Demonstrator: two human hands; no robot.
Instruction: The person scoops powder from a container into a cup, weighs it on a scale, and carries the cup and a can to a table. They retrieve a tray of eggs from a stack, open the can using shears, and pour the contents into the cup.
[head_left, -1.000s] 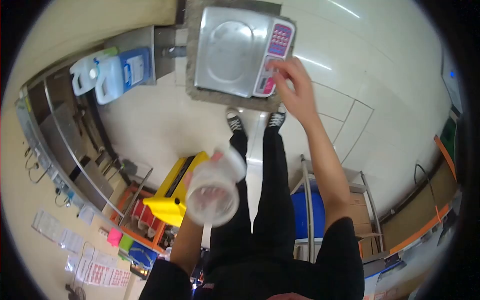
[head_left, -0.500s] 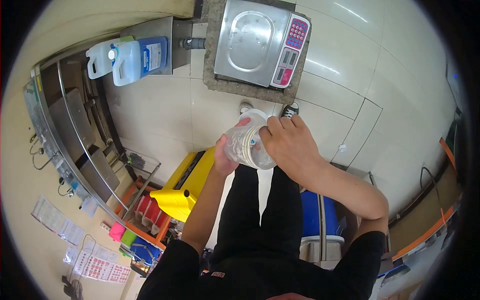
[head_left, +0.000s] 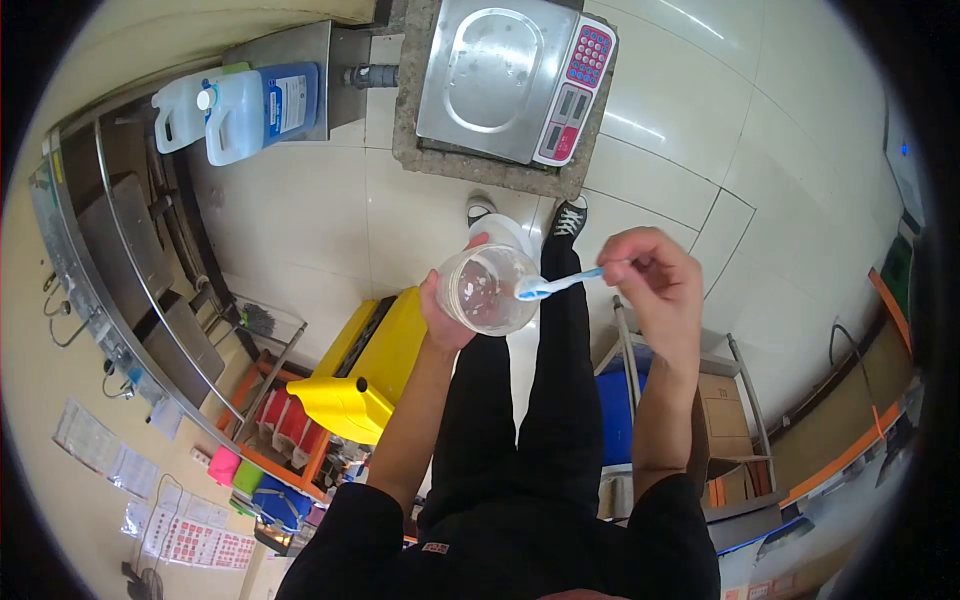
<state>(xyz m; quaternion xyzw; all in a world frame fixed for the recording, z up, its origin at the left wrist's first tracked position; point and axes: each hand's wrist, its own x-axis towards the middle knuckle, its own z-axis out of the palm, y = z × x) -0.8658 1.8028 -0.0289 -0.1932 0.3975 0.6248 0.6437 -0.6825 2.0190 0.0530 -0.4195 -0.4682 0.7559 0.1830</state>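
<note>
Spoon, pale blue and white, hangs between the two hands, its bowl loaded with something white and overlapping the right side of the jar's mouth. The right hand has its grip pinched on the far end of the handle, thumb against fingers. The left hand has its grip wrapped around the outside of the translucent plastic jar, whose open mouth faces the camera; a round white lid shows just behind it, apparently held by the same hand. White flecks cling inside the jar. Whether the spoon touches the rim or hovers above it, I cannot tell.

To do this well, I would keep the bowl level and over the opening, so that loose grains fall back inside, and move the wrist slowly, since a pinch so far back likely lets the bowl roll. The jar is best kept steady, with the lid secure behind it.

Half a second ago the right hand was up against the jar's mouth, covering most of the spoon; now it has drawn out to the right, baring bowl and handle. The jar's opening, turned rightward then, now faces the camera more squarely.
</note>
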